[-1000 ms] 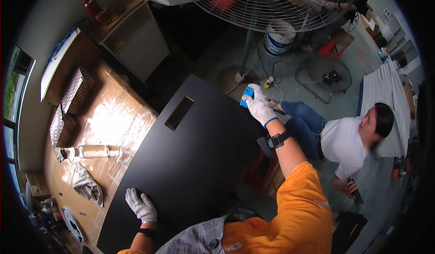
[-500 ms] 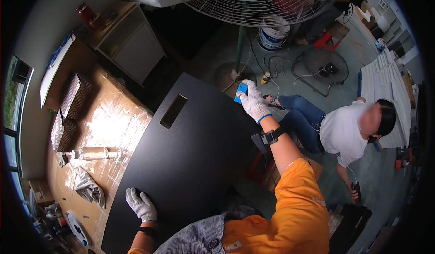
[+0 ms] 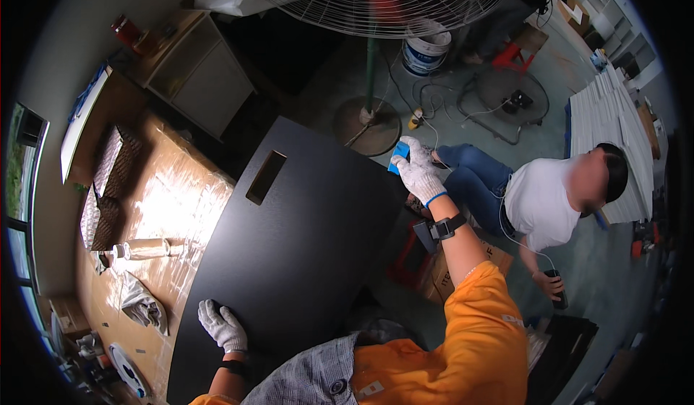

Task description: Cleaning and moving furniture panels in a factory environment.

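A large black panel (image 3: 311, 231) with a rectangular slot (image 3: 266, 178) near its far end lies in front of me, overhanging the workbench. On its near left part rests my left hand (image 3: 223, 326), gloved in white knit, palm down with nothing in it. Stretched out beyond the panel's far right edge, my right hand (image 3: 421, 175) wears the same kind of glove. Its fingers close round a small blue block (image 3: 398, 158); whether the block touches the edge I cannot tell.
On the wrapped workbench (image 3: 170, 181) lie a clear roll (image 3: 144, 249), a grey cloth (image 3: 141, 304) and padded wrap (image 3: 116, 159). A caged fan (image 3: 369, 4) stands ahead, with a bucket (image 3: 426, 49) behind. A person (image 3: 549, 195) sits at right holding a phone, near a cardboard box (image 3: 463, 268).
My right hand has moved slightly right and nearer along the panel's edge with the blue block. The left hand stays flat on the panel. The view has shifted a little.
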{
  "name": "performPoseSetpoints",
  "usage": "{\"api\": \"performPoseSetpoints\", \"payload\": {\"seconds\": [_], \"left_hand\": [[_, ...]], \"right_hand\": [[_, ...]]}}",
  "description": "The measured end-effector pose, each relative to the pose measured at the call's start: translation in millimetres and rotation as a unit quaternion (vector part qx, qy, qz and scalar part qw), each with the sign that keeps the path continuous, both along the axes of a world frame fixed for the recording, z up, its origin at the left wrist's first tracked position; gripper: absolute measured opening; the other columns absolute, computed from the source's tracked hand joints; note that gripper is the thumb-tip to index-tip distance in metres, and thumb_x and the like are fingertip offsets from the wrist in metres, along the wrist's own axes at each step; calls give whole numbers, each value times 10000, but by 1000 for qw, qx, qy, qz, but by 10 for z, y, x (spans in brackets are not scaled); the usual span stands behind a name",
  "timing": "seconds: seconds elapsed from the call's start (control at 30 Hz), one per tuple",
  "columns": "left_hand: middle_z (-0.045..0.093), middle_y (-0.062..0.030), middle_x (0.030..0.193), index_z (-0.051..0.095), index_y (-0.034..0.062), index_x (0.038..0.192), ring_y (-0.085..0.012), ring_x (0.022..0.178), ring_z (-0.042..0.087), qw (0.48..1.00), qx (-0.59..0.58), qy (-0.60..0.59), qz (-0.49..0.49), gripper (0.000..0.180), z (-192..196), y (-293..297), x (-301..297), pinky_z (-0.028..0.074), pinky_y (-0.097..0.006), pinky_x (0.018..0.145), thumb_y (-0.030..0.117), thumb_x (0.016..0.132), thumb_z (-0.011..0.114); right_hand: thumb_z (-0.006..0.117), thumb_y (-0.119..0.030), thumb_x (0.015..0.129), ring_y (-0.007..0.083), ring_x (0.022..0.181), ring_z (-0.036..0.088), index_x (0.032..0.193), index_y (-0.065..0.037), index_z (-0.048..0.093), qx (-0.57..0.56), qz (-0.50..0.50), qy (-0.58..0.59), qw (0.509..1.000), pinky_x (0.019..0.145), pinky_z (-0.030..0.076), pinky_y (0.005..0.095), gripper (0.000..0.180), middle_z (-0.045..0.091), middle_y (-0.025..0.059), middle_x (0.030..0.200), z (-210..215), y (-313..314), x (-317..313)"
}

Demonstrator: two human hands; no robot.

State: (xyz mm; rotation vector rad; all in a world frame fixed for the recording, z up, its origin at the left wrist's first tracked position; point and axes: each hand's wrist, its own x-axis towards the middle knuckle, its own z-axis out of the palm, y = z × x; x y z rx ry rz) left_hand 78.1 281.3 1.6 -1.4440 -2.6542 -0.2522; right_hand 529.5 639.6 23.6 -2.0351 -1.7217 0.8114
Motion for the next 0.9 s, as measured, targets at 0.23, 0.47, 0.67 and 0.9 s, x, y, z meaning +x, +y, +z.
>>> {"api": "performPoseSetpoints", "payload": {"seconds": [0.23, 0.47, 0.67, 0.9], "left_hand": [[379, -212, 1429, 423, 29, 1347, -384, 1344, 312, 1000, -5, 2, 13, 451, 47, -74, -16, 222, -473, 1128, 233, 947, 471], [373, -203, 1438, 437, 27, 1340, -377, 1345, 311, 1000, -14, -3, 10, 438, 27, 22, 21, 228, -458, 1129, 253, 965, 449], [381, -209, 1430, 440, 20, 1335, -379, 1341, 313, 999, -25, 5, 19, 439, 44, -25, -36, 230, -459, 1126, 268, 972, 437], [390, -221, 1411, 441, 8, 1324, -379, 1330, 325, 1000, -12, -11, 4, 430, 6, -19, -52, 246, -462, 1115, 248, 968, 451]], "right_hand": [[599, -316, 869, 363, 1237, 471, 1351, -200, 409, -101, 5, 25, 995, 1015, 379, 459, 532, 484, 182, 1336, 341, -155, 137], [585, -343, 869, 369, 1202, 511, 1364, -233, 371, -30, -22, 39, 999, 999, 390, 494, 550, 526, 164, 1311, -6, -53, 99], [585, -354, 889, 363, 1212, 504, 1364, -248, 376, -44, -10, 63, 997, 994, 390, 493, 530, 512, 167, 1325, 45, -218, 270], [612, -257, 903, 241, 887, 640, 1315, -89, 427, -23, -209, 352, 912, 759, 539, 419, 482, 575, 140, 1143, -444, -537, 601]]}}
